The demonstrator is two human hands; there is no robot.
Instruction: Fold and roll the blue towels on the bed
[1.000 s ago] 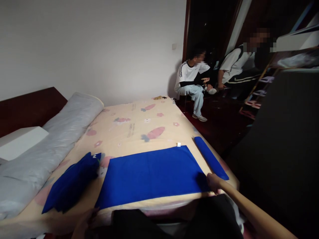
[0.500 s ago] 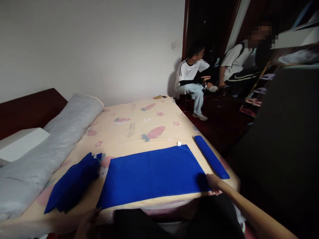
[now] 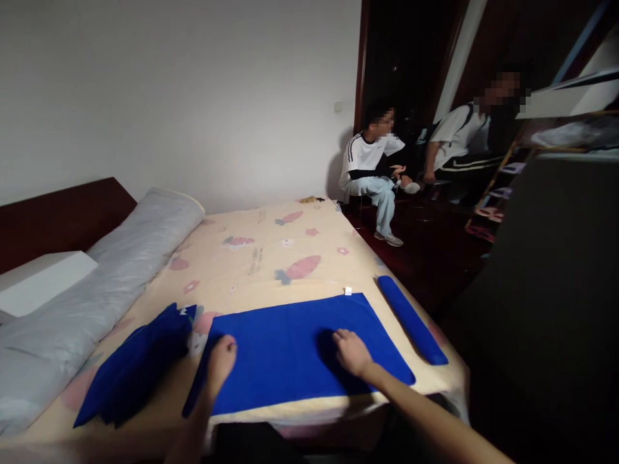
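A blue cloth (image 3: 285, 361) lies spread flat on the bed near its front edge, a small white tag (image 3: 348, 291) at its far edge. Over its left part is my left hand (image 3: 223, 361), fingers curled in with nothing visible in them. My right hand (image 3: 354, 354) hovers above the cloth's right half, fingers loosely bent and slightly apart, casting a shadow; it holds nothing. To the right lies a rolled blue cloth (image 3: 411, 320). A crumpled pile of blue cloth (image 3: 138, 367) sits to the left.
The bed (image 3: 261, 280) has a patterned cream sheet. A long grey pillow (image 3: 120, 270) and a white box (image 3: 46, 280) are by the dark headboard (image 3: 72, 209). Two people, one person (image 3: 370, 171) nearer the wall and another person (image 3: 457, 138), sit beyond. A rack (image 3: 500, 193) stands at right.
Both hands have left the near corners of the spread cloth and moved inward over it, my left up and right, my right to the left. The cloth still lies flat.
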